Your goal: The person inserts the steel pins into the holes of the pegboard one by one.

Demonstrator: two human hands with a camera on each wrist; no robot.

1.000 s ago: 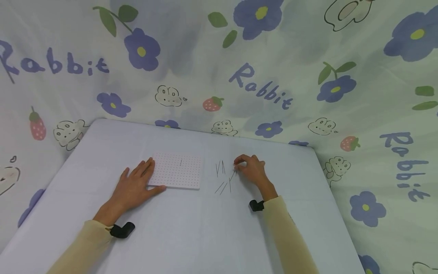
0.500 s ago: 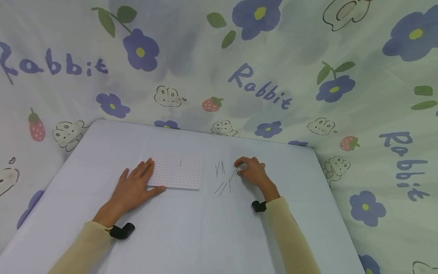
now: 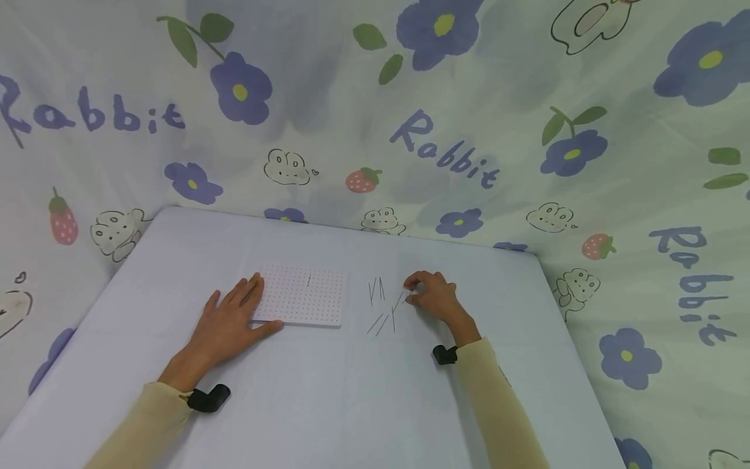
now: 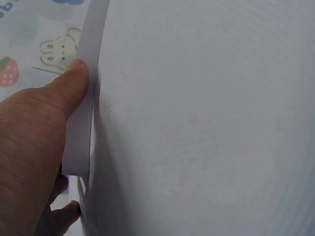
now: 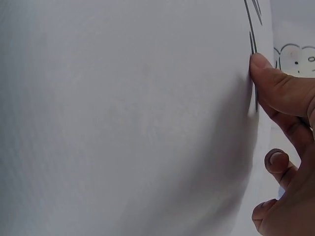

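A white board (image 3: 299, 296) with rows of small holes lies left of centre, and one thin dark needle (image 3: 309, 280) stands in its upper part. My left hand (image 3: 225, 322) rests at the board's left end, fingers spread, with the thumb along the near edge. To the right of the board, several loose needles (image 3: 381, 288) lie on the cloth. My right hand (image 3: 435, 296) is at the right side of this group, thumb and index finger bent and apart. In the right wrist view, its thumb tip is right at a needle (image 5: 256, 101) close over the cloth.
White cloth covers the table (image 3: 328, 397). A printed curtain (image 3: 328, 85) with flowers and rabbits hangs behind the far edge and along both sides. Black cameras sit on the left wrist (image 3: 209, 397) and the right wrist (image 3: 444, 355).
The right hand has shifted slightly right, and its thumb and index fingertips have parted a little. The left hand, the board and the other needles have stayed in place.
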